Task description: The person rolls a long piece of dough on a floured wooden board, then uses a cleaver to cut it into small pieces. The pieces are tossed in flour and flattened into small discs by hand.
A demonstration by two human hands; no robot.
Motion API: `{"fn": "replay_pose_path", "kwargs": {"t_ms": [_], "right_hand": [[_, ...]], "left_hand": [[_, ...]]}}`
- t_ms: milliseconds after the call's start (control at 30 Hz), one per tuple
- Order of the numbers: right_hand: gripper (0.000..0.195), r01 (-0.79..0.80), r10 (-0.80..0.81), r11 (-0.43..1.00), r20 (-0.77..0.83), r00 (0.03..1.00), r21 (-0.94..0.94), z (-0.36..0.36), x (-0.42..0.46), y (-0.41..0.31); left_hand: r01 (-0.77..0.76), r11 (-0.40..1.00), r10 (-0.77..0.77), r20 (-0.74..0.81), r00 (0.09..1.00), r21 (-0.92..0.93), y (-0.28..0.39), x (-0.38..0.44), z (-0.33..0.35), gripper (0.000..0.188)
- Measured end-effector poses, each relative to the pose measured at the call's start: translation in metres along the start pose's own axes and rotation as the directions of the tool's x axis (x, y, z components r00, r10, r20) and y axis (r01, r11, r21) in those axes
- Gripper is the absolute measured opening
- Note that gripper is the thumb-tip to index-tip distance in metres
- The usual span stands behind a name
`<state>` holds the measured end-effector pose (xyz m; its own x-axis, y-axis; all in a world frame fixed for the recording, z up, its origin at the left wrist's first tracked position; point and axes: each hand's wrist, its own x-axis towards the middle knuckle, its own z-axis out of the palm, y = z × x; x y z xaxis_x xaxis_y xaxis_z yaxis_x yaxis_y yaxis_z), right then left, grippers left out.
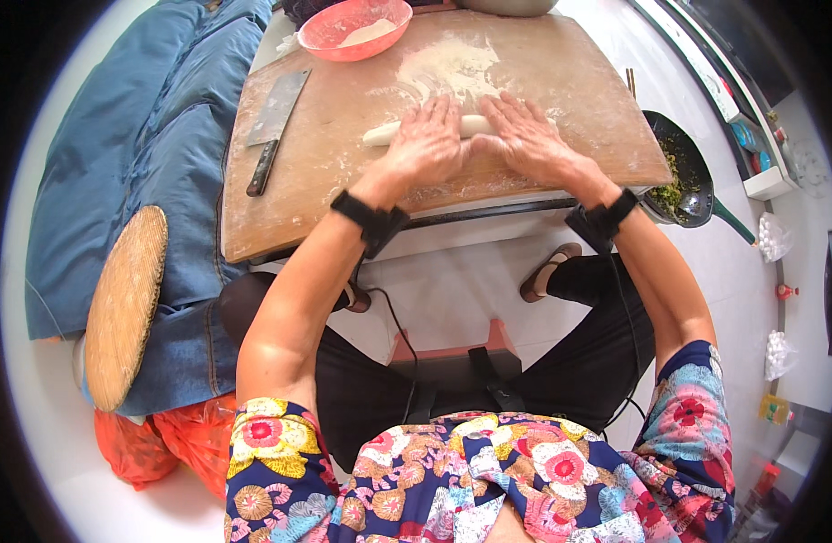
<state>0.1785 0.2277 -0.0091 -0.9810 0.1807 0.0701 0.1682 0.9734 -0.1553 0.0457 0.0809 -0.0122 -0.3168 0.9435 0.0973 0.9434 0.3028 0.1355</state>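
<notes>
A pale log of dough (382,134) lies crosswise on a floured wooden board (334,170). My left hand (431,136) rests flat over its left half, fingers pointing away from me. Over the right part lies my right hand (524,139), palm down, its thumb close to the left one. A stretch of dough shows between the two hands, and its left end sticks out past my left hand. Loose white flour (450,64) is spread just beyond my fingertips. To the left, a cleaver (280,108) with a dark handle lies on the board.
A pink bowl (355,30) holding flour stands at the board's far left edge. Right of the board sits a wok (687,170) with chopped green food and a spatula. At left, a round woven tray (127,309) leans on a blue cloth-covered seat (151,136), above red plastic bags (192,434).
</notes>
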Motion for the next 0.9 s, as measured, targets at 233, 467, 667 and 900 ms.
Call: {"fn": "replay_pose_path", "kwargs": {"t_ms": [233, 467, 667, 900], "right_hand": [[0.085, 0.139, -0.148, 0.981, -0.064, 0.987, -0.134, 0.012, -0.08, -0.026], [0.083, -0.116, 0.115, 0.993, 0.039, 0.993, 0.024, -0.005, -0.005, 0.012], [0.077, -0.141, 0.383, 0.805, -0.323, 0.865, 0.576, -0.005, -0.018, 0.068], [0.069, -0.121, 0.637, 0.645, -0.443, 0.63, 0.755, -0.018, -0.068, 0.086]], "left_hand": [[-0.123, 0.992, 0.126, -0.2, 0.972, 0.024, 0.028, -0.084, 0.014, 0.076], [-0.01, 0.999, 0.005, -0.126, 0.992, -0.042, -0.005, -0.011, 0.003, 0.075], [-0.131, 0.991, 0.117, -0.301, 0.947, -0.027, 0.005, -0.035, -0.003, 0.072], [-0.275, 0.944, 0.207, -0.325, 0.923, -0.181, 0.041, -0.077, 0.015, 0.077]]}}
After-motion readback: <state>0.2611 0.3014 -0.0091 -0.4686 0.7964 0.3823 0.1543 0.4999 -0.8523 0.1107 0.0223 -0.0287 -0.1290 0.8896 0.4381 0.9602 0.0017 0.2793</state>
